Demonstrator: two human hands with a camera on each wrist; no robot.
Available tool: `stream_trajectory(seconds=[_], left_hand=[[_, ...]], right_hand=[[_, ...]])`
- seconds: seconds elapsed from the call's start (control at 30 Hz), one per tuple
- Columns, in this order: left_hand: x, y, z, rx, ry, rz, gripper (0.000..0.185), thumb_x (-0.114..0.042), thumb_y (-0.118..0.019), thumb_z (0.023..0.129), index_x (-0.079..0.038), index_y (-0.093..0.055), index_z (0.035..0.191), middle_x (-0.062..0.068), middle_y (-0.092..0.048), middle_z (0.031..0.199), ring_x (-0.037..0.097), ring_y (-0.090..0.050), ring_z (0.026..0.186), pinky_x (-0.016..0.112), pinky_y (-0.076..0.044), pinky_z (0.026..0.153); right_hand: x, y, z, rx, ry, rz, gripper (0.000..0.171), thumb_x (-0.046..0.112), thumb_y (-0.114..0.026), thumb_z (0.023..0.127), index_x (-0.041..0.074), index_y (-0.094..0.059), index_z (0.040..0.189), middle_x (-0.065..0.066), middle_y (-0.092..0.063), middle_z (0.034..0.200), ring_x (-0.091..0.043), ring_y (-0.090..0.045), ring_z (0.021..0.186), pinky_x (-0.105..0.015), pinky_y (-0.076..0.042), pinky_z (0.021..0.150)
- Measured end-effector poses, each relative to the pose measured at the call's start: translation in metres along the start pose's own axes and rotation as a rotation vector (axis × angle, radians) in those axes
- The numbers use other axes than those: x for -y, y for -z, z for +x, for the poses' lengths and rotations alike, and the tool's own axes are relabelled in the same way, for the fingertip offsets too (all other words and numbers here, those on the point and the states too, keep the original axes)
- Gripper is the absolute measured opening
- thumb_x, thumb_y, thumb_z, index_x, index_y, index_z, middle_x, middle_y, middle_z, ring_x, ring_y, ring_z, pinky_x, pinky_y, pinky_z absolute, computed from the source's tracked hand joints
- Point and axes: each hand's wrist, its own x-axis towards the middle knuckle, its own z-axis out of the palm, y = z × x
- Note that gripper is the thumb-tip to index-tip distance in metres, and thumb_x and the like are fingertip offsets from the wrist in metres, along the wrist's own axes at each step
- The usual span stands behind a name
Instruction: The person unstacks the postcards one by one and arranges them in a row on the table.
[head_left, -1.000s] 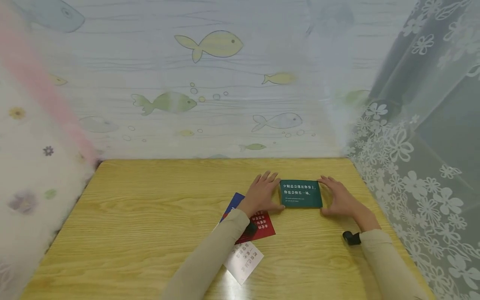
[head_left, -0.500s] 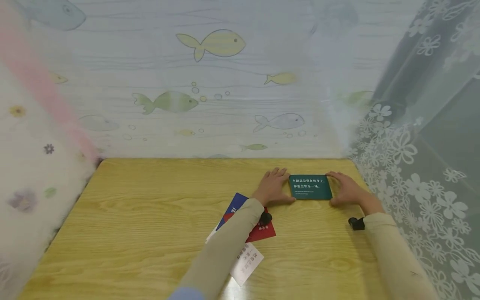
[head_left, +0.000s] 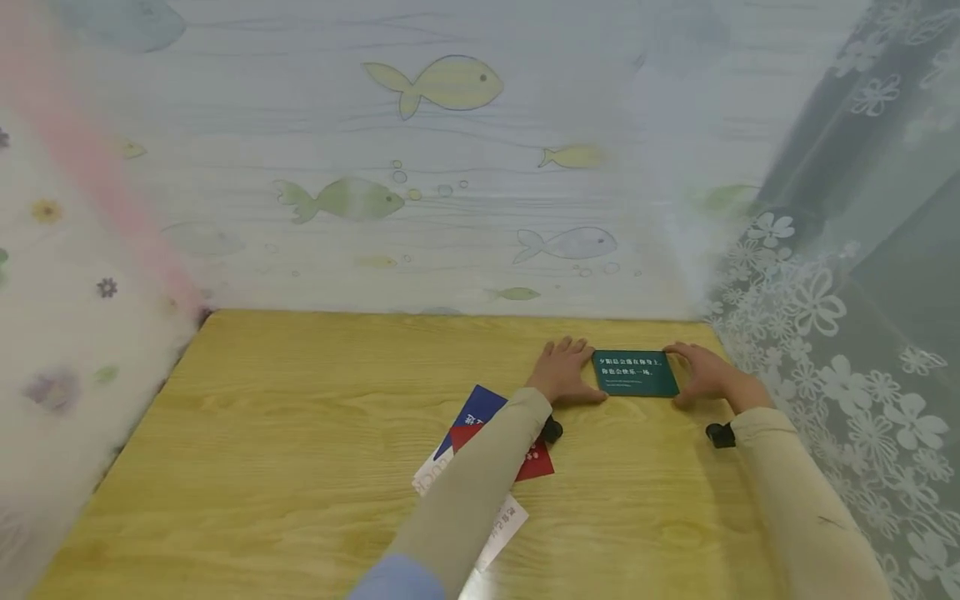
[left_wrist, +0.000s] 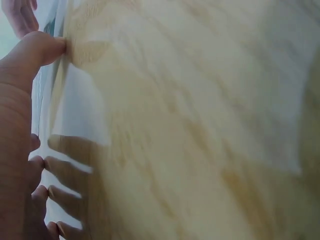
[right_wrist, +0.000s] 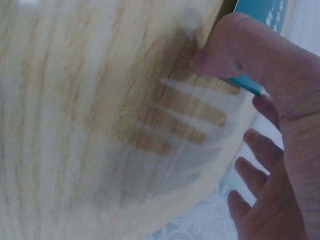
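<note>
Green card [head_left: 635, 373] has slid farther toward the table's [head_left: 300, 417] far right corner, left hand [head_left: 564, 375] and right hand [head_left: 705, 375] flat-fingered against its short edges, squaring it into place.

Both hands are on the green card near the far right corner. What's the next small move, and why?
Probably let go: the green card lies flat, squared to the far edge of the table, left hand and right hand merely bracketing its short sides.
</note>
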Motion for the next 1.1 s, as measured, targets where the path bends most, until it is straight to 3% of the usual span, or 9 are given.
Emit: stream_trajectory(seconds=[0.3, 0.5, 0.7, 0.87, 1.1], left_hand=[[-0.007, 0.001, -0.002, 0.052, -0.016, 0.076, 0.092, -0.078, -0.048, 0.09, -0.028, -0.022, 0.164, -0.007, -0.016, 0.171, 0.018, -0.012, 0.158, 0.042, -0.014, 0.129], [-0.002, -0.001, -0.002, 0.072, -0.005, 0.078, 0.091, -0.078, -0.044, 0.092, -0.03, -0.017, 0.164, -0.008, -0.011, 0.172, 0.017, -0.008, 0.159, 0.041, -0.01, 0.13], [0.003, -0.008, 0.002, 0.081, -0.005, 0.032, 0.092, -0.078, -0.044, 0.092, -0.031, -0.013, 0.165, -0.009, -0.006, 0.172, 0.016, -0.001, 0.159, 0.041, -0.004, 0.13], [0.006, -0.01, 0.005, 0.1, -0.01, 0.016, 0.092, -0.078, -0.042, 0.093, -0.031, -0.009, 0.165, -0.009, -0.002, 0.172, 0.015, 0.003, 0.159, 0.041, 0.001, 0.13], [0.008, -0.016, 0.008, 0.076, -0.006, 0.027, 0.093, -0.079, -0.043, 0.091, -0.031, -0.011, 0.165, -0.009, -0.003, 0.172, 0.016, 0.002, 0.159, 0.041, 0.0, 0.13]], right_hand=[[-0.005, -0.004, -0.007, 0.1, -0.016, 0.07, 0.098, 0.011, -0.081, 0.078, -0.013, -0.023, 0.153, -0.048, -0.013, 0.155, -0.068, -0.019, 0.138, -0.077, -0.034, 0.104], [-0.009, -0.017, -0.002, 0.062, -0.018, 0.132, 0.101, 0.007, -0.078, 0.075, -0.013, -0.02, 0.155, -0.046, -0.006, 0.157, -0.066, -0.01, 0.143, -0.078, -0.027, 0.109], [-0.008, -0.023, 0.001, -0.002, -0.022, 0.101, 0.1, 0.002, -0.075, 0.07, -0.013, -0.023, 0.154, -0.047, -0.011, 0.156, -0.065, -0.012, 0.142, -0.077, -0.022, 0.112], [-0.003, -0.021, -0.001, -0.016, -0.028, 0.07, 0.1, 0.004, -0.076, 0.069, -0.013, -0.026, 0.153, -0.046, -0.014, 0.156, -0.065, -0.017, 0.141, -0.076, -0.026, 0.111], [-0.002, -0.02, -0.001, -0.018, -0.029, 0.033, 0.099, 0.009, -0.077, 0.072, -0.013, -0.026, 0.154, -0.046, -0.016, 0.156, -0.065, -0.02, 0.141, -0.075, -0.029, 0.11]])
